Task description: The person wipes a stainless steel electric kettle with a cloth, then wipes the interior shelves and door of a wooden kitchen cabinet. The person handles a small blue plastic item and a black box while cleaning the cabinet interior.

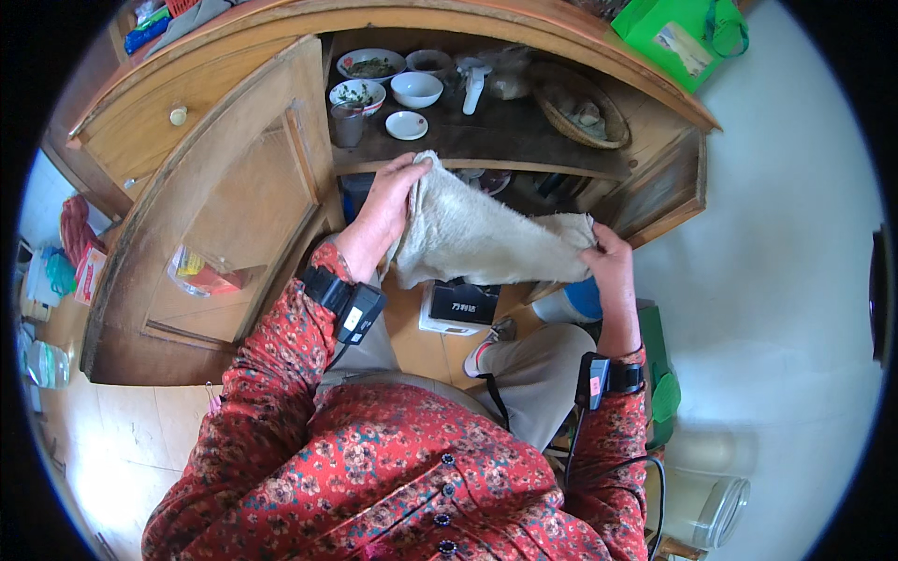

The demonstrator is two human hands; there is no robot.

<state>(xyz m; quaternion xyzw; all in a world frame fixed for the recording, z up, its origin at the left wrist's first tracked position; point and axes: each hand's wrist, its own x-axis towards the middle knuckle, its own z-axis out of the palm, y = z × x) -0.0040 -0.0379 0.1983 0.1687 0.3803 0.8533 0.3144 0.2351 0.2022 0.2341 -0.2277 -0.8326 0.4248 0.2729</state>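
A greyish-white cloth (pixel 484 231) is stretched between my two hands in front of an open wooden cabinet. My left hand (pixel 386 207) pinches its upper left corner, the thumb on top. At the other end, my right hand (pixel 609 254) grips the right corner, lower down. Behind the cloth, the cabinet's upper shelf (pixel 477 144) carries several bowls, among them an empty white bowl (pixel 417 90) and one with chopped greens (pixel 358 96). A small white saucer (pixel 406 125) lies near the shelf's front edge, beside a clear cup (pixel 347 124). The cloth hides part of the lower shelf.
A wicker basket (pixel 586 105) and a white-handled object (pixel 474 90) share the shelf. Cabinet doors stand open at left (pixel 210 231) and right (pixel 666 186). A black-and-white box (pixel 459 308) sits on the floor below the cloth, near a blue-and-white bucket (pixel 572 303). A green bag (pixel 680 38) rests on top.
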